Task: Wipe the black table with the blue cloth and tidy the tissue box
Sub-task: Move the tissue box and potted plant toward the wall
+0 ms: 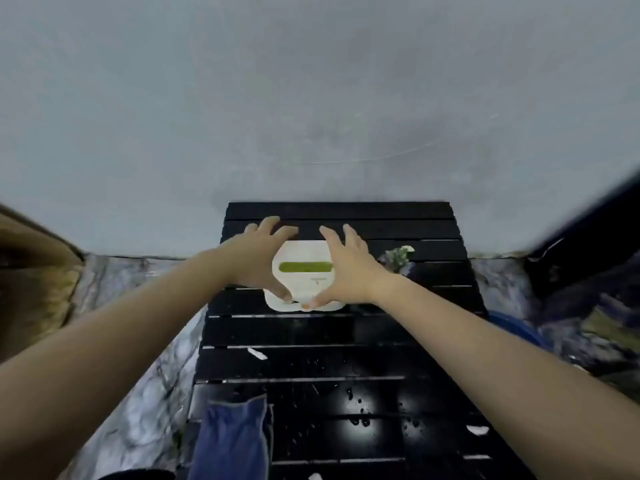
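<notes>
The left hand and right hand gripped opposite ends of the white tissue box (green slot on top), thumbs nearly meeting at its near edge on the black slatted table. The blue cloth hung off the near-left table corner, below the left forearm. Wet droplets lay nearer than the right hand.

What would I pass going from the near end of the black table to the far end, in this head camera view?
Blue cloth hanging at the near edge → water droplets → white paper scrap → tissue box held between left hand and right hand → bare far slats of the black table.
</notes>
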A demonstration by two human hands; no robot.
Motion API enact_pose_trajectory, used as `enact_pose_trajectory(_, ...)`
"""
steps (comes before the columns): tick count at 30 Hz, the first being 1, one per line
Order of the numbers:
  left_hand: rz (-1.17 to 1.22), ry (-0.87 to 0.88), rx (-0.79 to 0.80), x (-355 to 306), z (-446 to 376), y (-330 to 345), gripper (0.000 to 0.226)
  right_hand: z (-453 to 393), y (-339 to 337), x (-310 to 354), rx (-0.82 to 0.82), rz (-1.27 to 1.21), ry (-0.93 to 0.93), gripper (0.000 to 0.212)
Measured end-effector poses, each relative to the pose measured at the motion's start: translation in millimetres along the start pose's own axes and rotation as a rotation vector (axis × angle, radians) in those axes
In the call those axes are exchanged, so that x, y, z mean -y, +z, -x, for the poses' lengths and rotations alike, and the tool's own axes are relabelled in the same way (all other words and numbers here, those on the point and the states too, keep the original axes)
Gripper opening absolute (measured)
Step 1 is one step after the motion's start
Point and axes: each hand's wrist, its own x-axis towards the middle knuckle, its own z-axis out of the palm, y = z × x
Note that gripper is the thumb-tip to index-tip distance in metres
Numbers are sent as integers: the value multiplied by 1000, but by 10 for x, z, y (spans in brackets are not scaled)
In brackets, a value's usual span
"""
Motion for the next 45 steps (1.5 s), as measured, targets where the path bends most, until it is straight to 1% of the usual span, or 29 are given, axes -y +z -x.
enact_pose_trajectory(1,33,-21,6,33,-6,173,135,-35,151,-41,-4,-39,15,138)
enact_pose_trajectory(3,110,-22,-69,130,-39,561,137,-97,421,-142,-81,-128,36,136)
enact_pose_trajectory(5,208,34,-190,258,-45,975,129,-142,719,-237,-179,-202,7,129)
enact_pose_trajectory(7,293,101,-356,334,-44,1272,117,-197,969,-328,-308,-275,-51,127)
enact_pose_trajectory(10,434,179,-566,368,-46,1531,106,-284,1223,-474,-466,-496,-107,127)
enact_pose_trajectory(12,471,203,-658,387,-71,1637,102,-333,1320,-555,-533,-585,-135,122)
enact_pose_trajectory(14,508,214,-718,408,-101,1708,99,-355,1391,-621,-577,-623,-155,117)
enact_pose_trajectory(18,582,240,-754,401,-169,1729,95,-350,1428,-685,-654,-769,-201,105)
enact_pose_trajectory(21,598,264,-780,405,-333,1589,95,-432,1338,-644,-749,-783,-193,102)
enact_pose_trajectory(24,541,294,-842,476,-629,1369,94,-688,1151,-591,-835,-790,-191,104)
enact_pose_trajectory(27,547,243,-836,558,-941,1245,96,-982,987,-571,-872,-764,-156,101)
enact_pose_trajectory(30,586,196,-818,629,-1178,1276,96,-1226,907,-592,-856,-746,-114,97)
enact_pose_trajectory(35,644,152,-841,693,-1331,1335,92,-1464,810,-621,-829,-690,-89,91)
enact_pose_trajectory(38,640,145,-809,701,-1330,1308,92,-1490,760,-586,-791,-670,-76,93)
enact_pose_trajectory(41,610,89,-767,680,-1263,1267,96,-1410,796,-500,-749,-614,-70,98)
enact_pose_trajectory(45,685,-49,-830,498,-978,1314,98,-1110,987,-379,-691,-555,-97,110)
